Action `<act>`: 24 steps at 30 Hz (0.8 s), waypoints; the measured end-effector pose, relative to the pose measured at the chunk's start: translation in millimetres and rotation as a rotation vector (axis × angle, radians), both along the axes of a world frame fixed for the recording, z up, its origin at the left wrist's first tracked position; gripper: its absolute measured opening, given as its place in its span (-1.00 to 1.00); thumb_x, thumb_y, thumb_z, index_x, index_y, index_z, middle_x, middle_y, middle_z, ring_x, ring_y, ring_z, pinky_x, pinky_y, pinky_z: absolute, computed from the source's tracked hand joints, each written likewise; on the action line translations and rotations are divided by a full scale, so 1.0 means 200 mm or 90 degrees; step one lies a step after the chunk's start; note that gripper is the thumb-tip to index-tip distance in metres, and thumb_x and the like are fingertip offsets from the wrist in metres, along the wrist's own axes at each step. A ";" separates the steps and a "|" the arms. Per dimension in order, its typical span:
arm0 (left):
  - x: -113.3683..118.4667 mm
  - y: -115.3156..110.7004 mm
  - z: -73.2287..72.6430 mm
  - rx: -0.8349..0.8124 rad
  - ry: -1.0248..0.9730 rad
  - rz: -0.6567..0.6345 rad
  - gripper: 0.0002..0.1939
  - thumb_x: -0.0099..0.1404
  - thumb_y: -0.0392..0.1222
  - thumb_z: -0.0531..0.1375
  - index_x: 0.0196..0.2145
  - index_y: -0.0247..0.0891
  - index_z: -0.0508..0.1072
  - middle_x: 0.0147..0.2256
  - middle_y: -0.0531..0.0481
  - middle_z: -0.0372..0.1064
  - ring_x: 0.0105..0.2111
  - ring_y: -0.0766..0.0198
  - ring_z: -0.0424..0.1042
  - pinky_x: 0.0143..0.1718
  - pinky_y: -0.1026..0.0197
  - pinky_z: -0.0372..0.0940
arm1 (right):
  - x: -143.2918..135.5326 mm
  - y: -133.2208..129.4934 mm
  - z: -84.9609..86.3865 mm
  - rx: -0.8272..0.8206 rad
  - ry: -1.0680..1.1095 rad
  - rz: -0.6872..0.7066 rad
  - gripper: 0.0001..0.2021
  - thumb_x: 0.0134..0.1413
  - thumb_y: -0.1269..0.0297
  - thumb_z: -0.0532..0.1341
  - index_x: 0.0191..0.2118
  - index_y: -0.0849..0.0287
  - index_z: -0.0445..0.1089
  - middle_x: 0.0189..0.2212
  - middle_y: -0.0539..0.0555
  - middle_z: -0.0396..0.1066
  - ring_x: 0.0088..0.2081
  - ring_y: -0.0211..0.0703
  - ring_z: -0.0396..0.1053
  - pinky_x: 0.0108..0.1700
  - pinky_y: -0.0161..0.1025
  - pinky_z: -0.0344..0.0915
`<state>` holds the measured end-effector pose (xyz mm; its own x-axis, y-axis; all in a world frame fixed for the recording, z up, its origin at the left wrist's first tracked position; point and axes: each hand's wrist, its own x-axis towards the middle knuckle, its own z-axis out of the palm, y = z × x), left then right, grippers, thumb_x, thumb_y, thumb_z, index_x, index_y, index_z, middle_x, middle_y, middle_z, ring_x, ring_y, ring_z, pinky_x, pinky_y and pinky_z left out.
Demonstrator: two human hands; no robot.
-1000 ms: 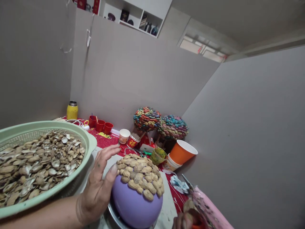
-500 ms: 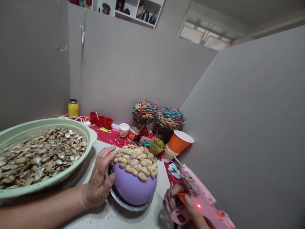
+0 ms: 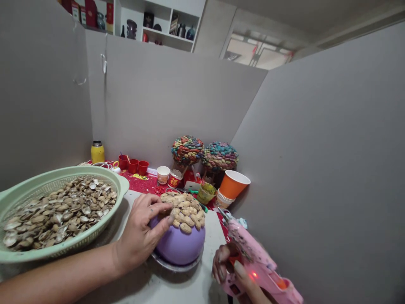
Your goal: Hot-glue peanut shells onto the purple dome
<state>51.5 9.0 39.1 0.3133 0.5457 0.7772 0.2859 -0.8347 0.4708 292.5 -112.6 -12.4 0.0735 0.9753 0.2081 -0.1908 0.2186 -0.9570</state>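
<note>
A purple balloon (image 3: 182, 247) sits in a metal bowl (image 3: 177, 267), its top covered with peanut shells (image 3: 186, 211). My left hand (image 3: 144, 230) rests against the left side of the balloon and shells, with fingers apart and thumb and fingertips over the edge of the shells. At the lower right, my right hand (image 3: 232, 270) is wrapped round a pink glue gun (image 3: 253, 257) with a lit red light and an orange trigger. The gun's nozzle points up and left, apart from the balloon.
A green colander (image 3: 125, 183) of shells stands at the left. Behind are a yellow bottle (image 3: 98, 153), red cups (image 3: 133, 165), a white paper cup (image 3: 163, 175), two colourful shell-covered domes (image 3: 187, 150) and an orange cup (image 3: 233, 184). Grey panels enclose the table.
My left hand has moved right and onto the shells at the balloon's upper left. My right hand still holds the glue gun. The camera view has tilted up a little.
</note>
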 end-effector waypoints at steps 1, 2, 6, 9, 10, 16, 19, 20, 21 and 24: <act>0.00 0.01 0.01 -0.012 0.008 0.000 -0.79 0.30 -0.27 0.21 -0.10 -0.22 0.49 -0.20 -0.07 0.33 -0.15 0.17 0.31 -0.11 0.09 0.27 | 0.00 0.01 -0.01 0.005 0.000 -0.005 -0.71 0.24 0.00 0.22 -0.16 0.13 0.40 -0.40 0.10 0.35 -0.39 -0.13 0.31 -0.36 -0.27 0.25; 0.01 0.02 0.01 -0.021 0.015 0.000 -0.80 0.29 -0.26 0.22 -0.11 -0.22 0.50 -0.21 -0.07 0.34 -0.15 0.16 0.32 -0.12 0.08 0.27 | 0.00 0.02 -0.01 0.010 -0.002 -0.011 -0.71 0.24 0.00 0.22 -0.16 0.13 0.39 -0.39 0.11 0.35 -0.39 -0.14 0.30 -0.36 -0.27 0.25; 0.02 0.03 0.03 -0.028 0.023 -0.007 -0.84 0.27 -0.26 0.24 -0.17 -0.19 0.53 -0.24 -0.06 0.37 -0.19 0.15 0.34 -0.14 0.06 0.27 | -0.01 0.05 -0.01 0.017 -0.018 -0.003 -0.68 0.23 -0.03 0.22 -0.19 0.15 0.38 -0.44 0.07 0.31 -0.42 -0.17 0.25 -0.41 -0.29 0.20; 0.02 0.03 0.04 -0.027 0.019 -0.017 -0.86 0.26 -0.28 0.24 -0.20 -0.19 0.53 -0.24 -0.05 0.39 -0.19 0.15 0.36 -0.15 0.08 0.28 | -0.01 0.06 0.00 0.027 -0.022 0.009 -0.67 0.24 -0.05 0.21 -0.20 0.15 0.37 -0.47 0.04 0.28 -0.46 -0.21 0.21 -0.46 -0.32 0.14; 0.02 0.03 0.05 -0.027 0.019 -0.019 -0.87 0.26 -0.29 0.24 -0.22 -0.19 0.52 -0.24 -0.05 0.40 -0.19 0.16 0.36 -0.16 0.08 0.28 | -0.01 0.06 0.00 0.029 -0.021 0.008 -0.67 0.24 -0.05 0.20 -0.20 0.15 0.37 -0.47 0.04 0.28 -0.46 -0.21 0.20 -0.46 -0.32 0.14; 0.01 0.01 0.06 0.057 -0.015 -0.046 -0.81 0.24 -0.39 0.23 -0.20 -0.21 0.45 -0.26 -0.01 0.48 -0.22 0.23 0.41 -0.13 0.12 0.28 | 0.00 0.03 -0.02 0.021 -0.053 0.018 -0.63 0.24 -0.08 0.18 -0.16 0.18 0.38 -0.45 0.09 0.32 -0.45 -0.18 0.22 -0.43 -0.28 0.16; 0.00 0.00 0.09 0.049 -0.053 -0.077 -0.79 0.21 -0.42 0.24 -0.21 -0.20 0.46 -0.28 0.01 0.49 -0.24 0.26 0.44 -0.14 0.17 0.30 | -0.01 0.00 0.01 0.031 -0.075 -0.004 -0.60 0.21 -0.11 0.20 -0.18 0.19 0.38 -0.45 0.10 0.33 -0.44 -0.16 0.25 -0.42 -0.27 0.19; 0.00 -0.01 0.10 0.002 -0.079 -0.087 -0.81 0.20 -0.41 0.25 -0.23 -0.20 0.47 -0.29 0.02 0.49 -0.25 0.27 0.45 -0.16 0.19 0.32 | -0.02 -0.01 0.02 0.033 -0.079 -0.015 -0.59 0.19 -0.12 0.21 -0.19 0.19 0.38 -0.45 0.10 0.33 -0.44 -0.15 0.26 -0.42 -0.26 0.20; -0.01 -0.02 0.12 -0.072 -0.111 -0.100 -0.84 0.20 -0.38 0.26 -0.25 -0.20 0.48 -0.30 0.02 0.49 -0.26 0.28 0.45 -0.18 0.22 0.33 | -0.03 -0.02 0.04 0.033 -0.082 -0.025 -0.59 0.17 -0.13 0.22 -0.21 0.19 0.38 -0.46 0.10 0.33 -0.44 -0.14 0.26 -0.43 -0.25 0.21; -0.03 -0.07 0.17 -0.373 -0.223 -0.165 -0.88 0.18 -0.24 0.32 -0.29 -0.21 0.49 -0.32 0.04 0.49 -0.31 0.30 0.47 -0.24 0.27 0.37 | -0.06 -0.04 0.11 0.031 -0.077 -0.052 -0.59 0.12 -0.14 0.27 -0.24 0.18 0.38 -0.47 0.09 0.33 -0.47 -0.15 0.25 -0.46 -0.26 0.20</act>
